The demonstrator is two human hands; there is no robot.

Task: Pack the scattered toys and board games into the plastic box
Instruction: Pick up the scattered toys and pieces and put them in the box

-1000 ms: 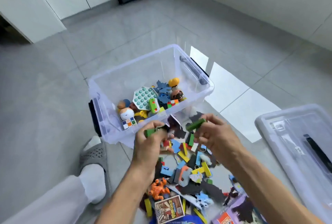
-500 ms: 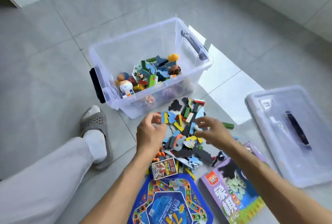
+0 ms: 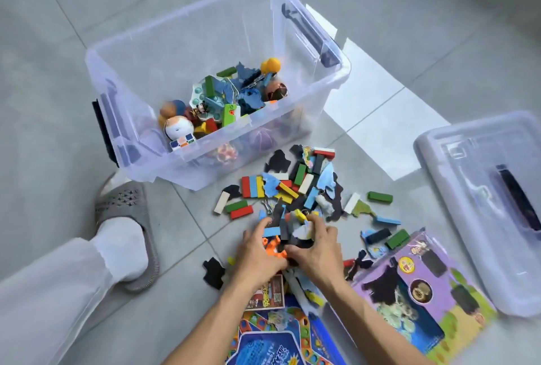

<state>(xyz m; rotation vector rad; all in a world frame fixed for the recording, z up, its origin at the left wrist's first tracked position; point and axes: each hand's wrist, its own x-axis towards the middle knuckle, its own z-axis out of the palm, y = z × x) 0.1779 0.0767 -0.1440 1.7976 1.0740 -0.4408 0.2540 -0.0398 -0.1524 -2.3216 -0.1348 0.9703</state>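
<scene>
Fingers of left hand (image 3: 259, 250) and right hand (image 3: 317, 247) curled inward, cupped together around a clump of scattered pieces (image 3: 288, 233) on the floor, orange toy (image 3: 272, 247) pressed between the palms. Plastic box (image 3: 181, 51) at eleven o'clock from the hands, partly filled with toys. Lid (image 3: 480, 200) at three o'clock. Purple game box (image 3: 418, 291) at five o'clock, blue game board (image 3: 281, 341) at six.

Bright, even daylight filled the scene, throwing sharp-edged sunlit patches on the grey tiled floor (image 3: 380, 95) beside the clear plastic storage box (image 3: 187, 42), whose walls showed pale glare, while shadows stayed soft, the frame looked slightly smeared, and wide-angle distortion bent the edges.
</scene>
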